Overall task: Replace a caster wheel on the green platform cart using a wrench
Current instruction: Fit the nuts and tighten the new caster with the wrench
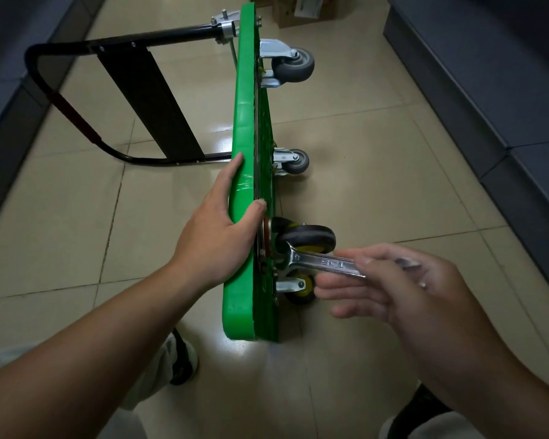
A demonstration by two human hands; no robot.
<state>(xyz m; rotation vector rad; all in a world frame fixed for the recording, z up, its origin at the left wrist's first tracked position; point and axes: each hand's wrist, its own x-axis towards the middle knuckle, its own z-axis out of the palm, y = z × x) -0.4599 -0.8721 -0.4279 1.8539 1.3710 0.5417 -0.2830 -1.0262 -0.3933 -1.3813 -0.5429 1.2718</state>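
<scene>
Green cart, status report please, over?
Left hand grips green cart edge, cart on its side. Right hand holds wrench at near caster wheel mount. Nothing blocking.

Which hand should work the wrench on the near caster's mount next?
Right. The right hand holds the wrench, with its head at the near caster mount. The left hand grips the green deck edge, probably steadying it.

The wrench [325, 263] in my right hand [393, 286] is bright polished steel. Under my left hand [216, 229], the cart's green deck [243, 122] is smooth glossy plastic. The far caster wheel [293, 66] looks matt grey rubber; the floor tiles [362, 172] are glazed, reflective.
</scene>
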